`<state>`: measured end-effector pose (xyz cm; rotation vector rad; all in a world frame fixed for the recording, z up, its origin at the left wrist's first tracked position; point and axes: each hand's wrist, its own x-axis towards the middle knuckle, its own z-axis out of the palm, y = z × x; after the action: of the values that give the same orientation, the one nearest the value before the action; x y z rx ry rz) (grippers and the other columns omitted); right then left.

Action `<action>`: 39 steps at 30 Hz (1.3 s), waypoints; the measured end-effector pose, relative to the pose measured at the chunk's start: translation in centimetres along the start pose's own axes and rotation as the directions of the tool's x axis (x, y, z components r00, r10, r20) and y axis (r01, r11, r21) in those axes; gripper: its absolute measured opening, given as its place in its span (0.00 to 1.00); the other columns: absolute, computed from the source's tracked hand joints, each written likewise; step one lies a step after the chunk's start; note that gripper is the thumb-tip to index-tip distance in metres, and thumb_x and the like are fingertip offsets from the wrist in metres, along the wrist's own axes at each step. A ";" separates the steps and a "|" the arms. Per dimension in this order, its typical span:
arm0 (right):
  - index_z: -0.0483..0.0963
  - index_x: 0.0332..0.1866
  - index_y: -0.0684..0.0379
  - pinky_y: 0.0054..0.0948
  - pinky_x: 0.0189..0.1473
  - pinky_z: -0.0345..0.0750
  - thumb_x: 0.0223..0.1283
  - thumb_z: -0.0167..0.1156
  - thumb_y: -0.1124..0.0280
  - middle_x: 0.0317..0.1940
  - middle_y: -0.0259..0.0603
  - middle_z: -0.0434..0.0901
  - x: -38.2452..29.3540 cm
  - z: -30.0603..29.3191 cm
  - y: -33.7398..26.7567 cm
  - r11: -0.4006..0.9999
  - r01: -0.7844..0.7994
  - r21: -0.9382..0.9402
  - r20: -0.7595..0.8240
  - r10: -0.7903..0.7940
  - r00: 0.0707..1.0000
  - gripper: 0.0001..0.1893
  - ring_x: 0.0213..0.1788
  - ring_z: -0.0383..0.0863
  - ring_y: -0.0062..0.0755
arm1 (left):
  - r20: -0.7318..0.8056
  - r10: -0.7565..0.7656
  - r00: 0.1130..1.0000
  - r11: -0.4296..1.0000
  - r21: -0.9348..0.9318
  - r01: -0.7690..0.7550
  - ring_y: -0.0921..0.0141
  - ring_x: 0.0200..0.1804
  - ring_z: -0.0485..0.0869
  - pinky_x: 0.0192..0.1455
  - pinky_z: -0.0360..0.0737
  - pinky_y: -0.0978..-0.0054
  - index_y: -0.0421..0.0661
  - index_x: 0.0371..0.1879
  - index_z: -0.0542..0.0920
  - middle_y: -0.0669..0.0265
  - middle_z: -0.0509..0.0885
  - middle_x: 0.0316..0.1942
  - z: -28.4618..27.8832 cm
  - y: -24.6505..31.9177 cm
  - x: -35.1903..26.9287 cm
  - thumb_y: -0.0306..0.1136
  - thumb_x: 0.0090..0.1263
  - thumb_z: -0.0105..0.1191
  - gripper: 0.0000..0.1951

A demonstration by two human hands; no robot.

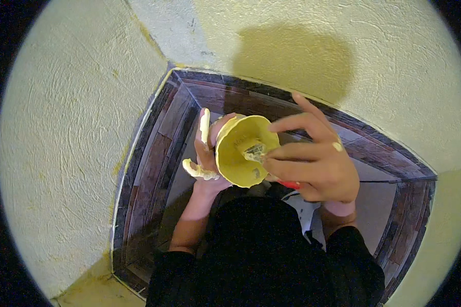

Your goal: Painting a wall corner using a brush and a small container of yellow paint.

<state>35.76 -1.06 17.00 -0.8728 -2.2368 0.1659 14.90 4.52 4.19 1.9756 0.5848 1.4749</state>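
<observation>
My left hand [209, 153] is wrapped around a cup [236, 169] whose inside is coated with yellow paint. Pale yellow paint covers two of its fingers. Over the cup's right side, my right hand [311, 161] pinches a small object [254, 152] between its fingers, inside the cup's mouth. That object looks grey and paint-smeared; its kind cannot be told. Something red [290, 184] shows beneath the right fingers. A spot of pale paint marks the back of the right hand.
Textured pale yellow walls [73, 126] meet at a corner ahead. Dark wood-look tiles [153, 153] run along the foot of the walls. A white object [305, 213], partly hidden, lies below the right forearm. My shadow falls on the wall.
</observation>
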 end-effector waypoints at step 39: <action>0.82 0.35 0.51 0.64 0.75 0.52 0.40 0.70 0.74 0.31 0.26 0.84 4.1 1.8 0.8 0.992 0.114 -0.053 0.042 -0.112 0.993 0.12 0.57 0.80 0.38 | 0.113 -0.407 0.906 0.911 -0.017 0.411 0.59 0.66 0.73 0.75 0.63 0.61 0.39 0.75 0.47 0.53 0.69 0.67 -2.2 -1.2 -0.8 0.43 0.50 0.76 0.59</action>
<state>32.86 2.42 17.77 -0.7757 -2.3303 0.0685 12.53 5.34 3.24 1.7518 0.8553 1.1048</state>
